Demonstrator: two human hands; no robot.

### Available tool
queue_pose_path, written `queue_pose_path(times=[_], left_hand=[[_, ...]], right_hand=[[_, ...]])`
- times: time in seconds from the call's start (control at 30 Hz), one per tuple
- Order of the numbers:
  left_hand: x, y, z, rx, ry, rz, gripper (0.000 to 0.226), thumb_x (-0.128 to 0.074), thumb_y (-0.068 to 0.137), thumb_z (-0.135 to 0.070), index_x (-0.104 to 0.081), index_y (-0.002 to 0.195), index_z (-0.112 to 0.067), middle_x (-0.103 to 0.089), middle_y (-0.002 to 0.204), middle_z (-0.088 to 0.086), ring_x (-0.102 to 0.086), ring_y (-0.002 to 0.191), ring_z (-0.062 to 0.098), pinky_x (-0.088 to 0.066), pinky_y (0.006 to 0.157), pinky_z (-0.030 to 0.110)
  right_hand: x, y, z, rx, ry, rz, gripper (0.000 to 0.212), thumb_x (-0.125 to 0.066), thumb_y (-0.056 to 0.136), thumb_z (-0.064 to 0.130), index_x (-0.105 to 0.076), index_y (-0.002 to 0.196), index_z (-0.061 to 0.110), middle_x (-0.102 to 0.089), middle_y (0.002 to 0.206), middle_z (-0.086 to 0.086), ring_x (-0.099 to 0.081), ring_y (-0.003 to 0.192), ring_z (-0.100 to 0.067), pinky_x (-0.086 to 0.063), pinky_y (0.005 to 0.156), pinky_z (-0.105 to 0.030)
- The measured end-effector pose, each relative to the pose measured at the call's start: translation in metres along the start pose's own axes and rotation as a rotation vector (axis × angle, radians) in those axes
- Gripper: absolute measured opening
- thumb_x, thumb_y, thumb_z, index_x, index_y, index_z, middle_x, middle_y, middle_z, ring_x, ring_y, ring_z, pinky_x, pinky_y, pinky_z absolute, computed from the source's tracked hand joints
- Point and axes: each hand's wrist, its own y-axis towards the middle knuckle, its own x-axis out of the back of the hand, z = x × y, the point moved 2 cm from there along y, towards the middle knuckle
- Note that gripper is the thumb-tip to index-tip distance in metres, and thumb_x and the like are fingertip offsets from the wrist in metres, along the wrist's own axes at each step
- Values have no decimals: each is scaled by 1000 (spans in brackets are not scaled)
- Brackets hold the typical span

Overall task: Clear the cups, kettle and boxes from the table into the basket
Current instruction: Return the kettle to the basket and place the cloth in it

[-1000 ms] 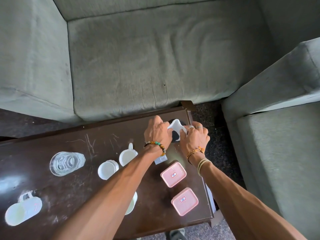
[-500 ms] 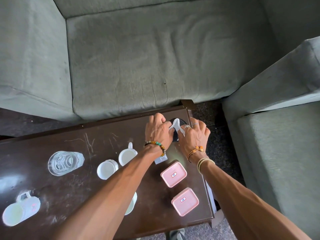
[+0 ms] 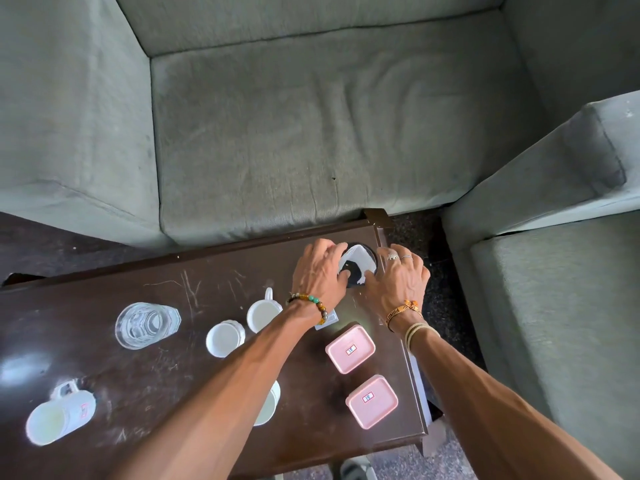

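**Both hands grip the kettle (image 3: 357, 270) at the far right corner of the worktop (image 3: 173, 375).**

The left hand (image 3: 320, 271) and right hand (image 3: 398, 284) curl their fingers (image 3: 330, 252) round opposite sides of the black-and-white kettle, which stands on the worktop. A small white tag (image 3: 328, 318) lies just behind the left wrist. Nearer the person than the fingers sit two pink boxes (image 3: 350, 348), lids on and contents hidden. Left of the fingers stand a white handled cup (image 3: 263, 315), a small white cup (image 3: 223, 339) and a clear glass tumbler (image 3: 145, 325). A white mug (image 3: 59, 419) sits far to the left, and another white cup (image 3: 269, 407) is half hidden under the left forearm. The cups show pale insides. The dark wooden worktop is scratched, and a grey-green sofa (image 3: 311, 133) flanks it over a dark speckled floor (image 3: 446, 299).
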Motion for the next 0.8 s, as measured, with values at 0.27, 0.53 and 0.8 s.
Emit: queue_pose_path(times=[0.27,0.53,0.8], left_hand=[[57,-29,-11,-50,23,19,44,-70,82,-25,-59,124,-22,-53,118,-2,-52,106,22,-47,92,37],[155,-46,-47,-192,133,-38,44,-67,84,-27,-57,126,-23,-51,127,-3,-50,111,22,-44,94,36],[245,-69,-70,-351,238,-137,42,-66,82,-28,-59,123,-23,-50,138,-1,-47,122,23,-40,100,41]], right_hand=[[48,-36,11,17,1,2,47,-62,87,38,-58,131,25,-49,139,-1,-43,127,-26,-32,107,-44],[133,-81,45,83,-9,-70,51,-65,87,40,-55,134,24,-45,144,-3,-38,131,-27,-28,110,-43],[212,-136,75,100,7,-268,47,-68,85,37,-59,129,22,-47,141,-5,-41,128,-30,-28,107,-43]])
